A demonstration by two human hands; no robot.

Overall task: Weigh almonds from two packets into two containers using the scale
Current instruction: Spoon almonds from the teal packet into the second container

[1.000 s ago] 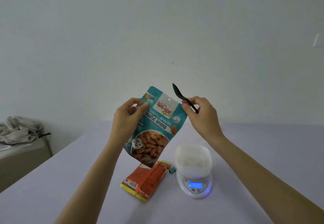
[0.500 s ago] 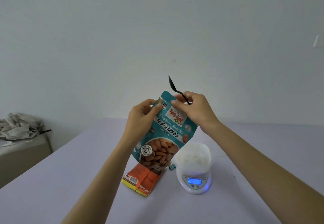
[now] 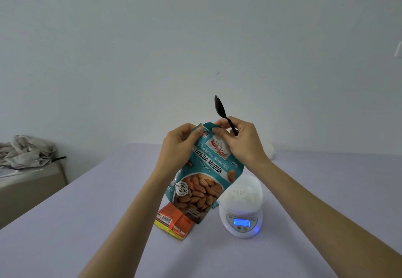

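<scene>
The teal packet (image 3: pixel 202 182) hangs in the air over the table (image 3: pixel 108 223), printed face toward the camera. Its long axis is near upright, leaning so that the top edge sits up and to the right and the bottom down and to the left.

Both grips are at the top edge, and the rest of the pouch hangs free below them. The left hand (image 3: pixel 180 145) pinches the top left corner between thumb and fingers. The right hand (image 3: pixel 241 142) pinches the top edge just beside it, thumb on the front face. Its curled fingers also clamp the handle of a black spoon (image 3: pixel 220 109), which stands bowl up, tilted a little to the left, above the packet. Both forearms reach up from the lower corners and converge at the packet, wrists raised and close together.

Under the packet's bottom an orange packet (image 3: pixel 174 221) lies flat on the table. Just to its right stands the scale (image 3: pixel 241 223) with its blue display lit and a white container (image 3: pixel 241 192) on top. A grey cloth (image 3: pixel 26 151) is heaped on a beige surface at far left.
</scene>
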